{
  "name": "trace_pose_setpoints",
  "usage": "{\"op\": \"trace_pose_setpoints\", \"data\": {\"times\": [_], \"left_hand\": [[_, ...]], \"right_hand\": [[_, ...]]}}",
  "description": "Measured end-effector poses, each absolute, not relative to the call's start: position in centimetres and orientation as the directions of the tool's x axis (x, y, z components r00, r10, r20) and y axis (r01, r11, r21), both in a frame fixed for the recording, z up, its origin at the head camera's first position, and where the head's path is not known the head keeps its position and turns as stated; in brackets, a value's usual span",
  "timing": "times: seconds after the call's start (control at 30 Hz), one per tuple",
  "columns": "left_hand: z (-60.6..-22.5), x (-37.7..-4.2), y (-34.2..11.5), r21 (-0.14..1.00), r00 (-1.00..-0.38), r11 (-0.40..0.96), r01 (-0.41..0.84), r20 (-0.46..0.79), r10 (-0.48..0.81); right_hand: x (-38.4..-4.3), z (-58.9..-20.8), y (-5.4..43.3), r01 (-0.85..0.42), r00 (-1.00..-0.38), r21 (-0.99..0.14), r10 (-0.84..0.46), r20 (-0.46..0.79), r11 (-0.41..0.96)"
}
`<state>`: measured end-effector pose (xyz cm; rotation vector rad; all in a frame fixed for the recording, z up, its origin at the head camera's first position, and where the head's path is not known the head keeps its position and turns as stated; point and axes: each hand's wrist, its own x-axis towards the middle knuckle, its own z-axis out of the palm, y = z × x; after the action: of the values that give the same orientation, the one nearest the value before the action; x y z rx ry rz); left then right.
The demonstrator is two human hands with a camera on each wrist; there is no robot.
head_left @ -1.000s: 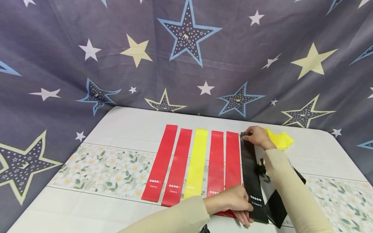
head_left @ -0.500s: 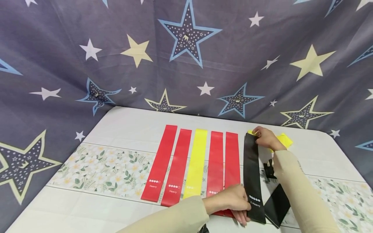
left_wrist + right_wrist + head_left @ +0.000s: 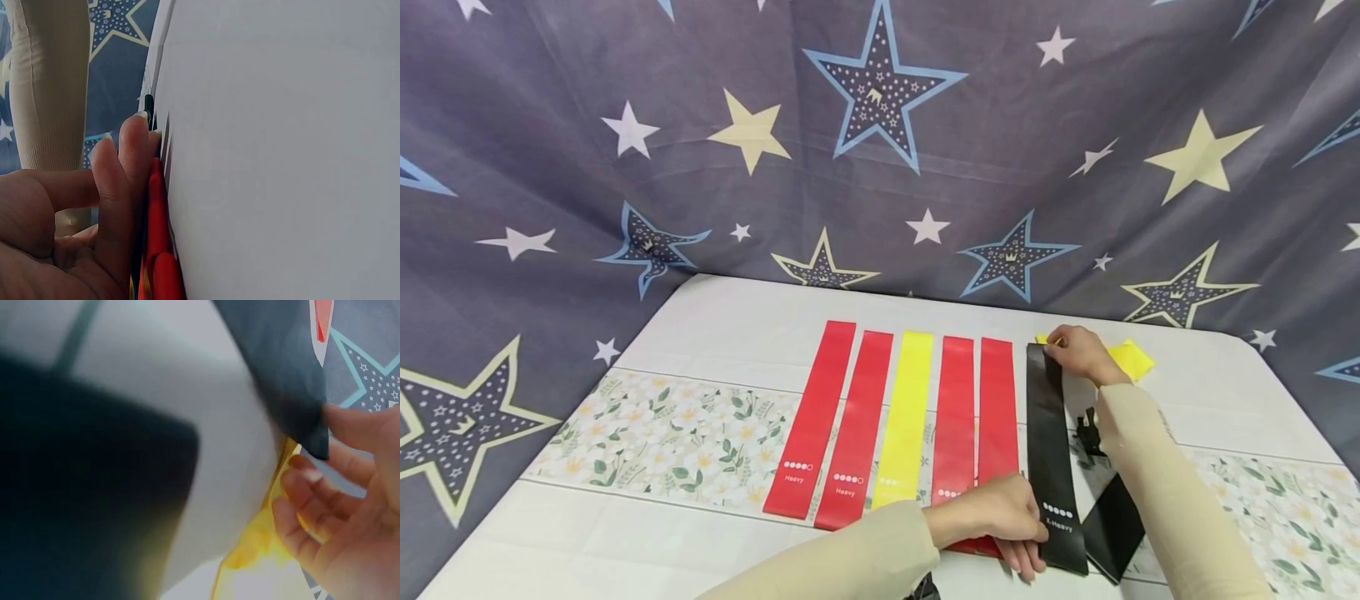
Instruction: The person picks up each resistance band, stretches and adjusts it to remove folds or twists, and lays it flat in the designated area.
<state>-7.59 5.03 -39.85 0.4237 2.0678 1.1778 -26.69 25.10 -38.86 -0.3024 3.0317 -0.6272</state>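
One black strip (image 3: 1049, 450) sits just right of the rightmost red strip (image 3: 998, 400); right hand (image 3: 1082, 354) pinches its far end, left hand (image 3: 1000, 512) touches the near end, grip unclear. Probably lining-up; next likely needs squaring, then release.

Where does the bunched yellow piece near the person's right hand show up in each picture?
Head: the bunched yellow piece is right of centre, partly hidden behind the right hand.
Left wrist: not visible.
Right wrist: at the bottom, just right of centre.
Shared landmark: the star-patterned cloth, seen in all three.
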Motion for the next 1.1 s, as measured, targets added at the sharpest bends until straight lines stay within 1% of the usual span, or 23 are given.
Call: {"op": "trace_pose_setpoints", "data": {"times": [0.17,0.33,0.43,0.57,0.67,0.7,0.8,0.9,0.97,1.03,1.1], "left_hand": [[-39.9,-7.9,4.8,0.855,-0.673,0.514,-0.072,-0.422,0.608],[-39.9,-8.2,4.5,0.876,-0.64,0.47,-0.113,-0.426,0.639],[-40.0,-8.2,4.4,0.876,-0.641,0.466,-0.124,-0.43,0.637],[-40.4,-8.0,4.4,0.88,-0.635,0.44,-0.178,-0.444,0.632],[-40.7,-7.8,4.5,0.884,-0.632,0.417,-0.213,-0.45,0.631],[-40.8,-7.8,4.5,0.885,-0.633,0.413,-0.215,-0.449,0.631],[-40.8,-7.7,4.5,0.885,-0.642,0.417,-0.209,-0.446,0.624],[-40.8,-7.8,4.4,0.886,-0.632,0.415,-0.204,-0.444,0.636],[-40.7,-7.8,4.4,0.887,-0.619,0.416,-0.199,-0.443,0.648],[-40.7,-7.9,4.3,0.888,-0.602,0.418,-0.191,-0.443,0.665],[-40.7,-7.9,4.4,0.883,-0.592,0.434,-0.18,-0.45,0.669]], "right_hand": [[-27.1,-39.0,24.6,-0.094,-0.993,-0.401,-0.114,-0.025,0.911],[-27.5,-39.2,24.2,-0.019,-1.0,-0.421,-0.025,-0.007,0.907],[-27.3,-39.0,24.1,0.053,-0.998,-0.506,0.056,-0.01,0.861],[-26.9,-38.6,24.3,0.147,-0.984,-0.668,0.18,-0.021,0.73],[-26.5,-38.2,24.7,0.176,-0.969,-0.763,0.245,-0.024,0.622],[-26.5,-38.0,24.9,0.174,-0.966,-0.778,0.259,-0.015,0.604],[-26.4,-37.7,25.3,0.127,-0.957,-0.759,0.279,0.074,0.638],[-26.4,-37.6,25.8,0.07,-0.936,-0.686,0.285,0.205,0.724],[-26.4,-37.6,26.1,0.049,-0.922,-0.631,0.278,0.271,0.775],[-26.3,-37.5,26.5,0.034,-0.915,-0.572,0.255,0.312,0.819],[-26.3,-37.5,26.9,-0.013,-0.924,-0.48,0.172,0.34,0.877]]}}
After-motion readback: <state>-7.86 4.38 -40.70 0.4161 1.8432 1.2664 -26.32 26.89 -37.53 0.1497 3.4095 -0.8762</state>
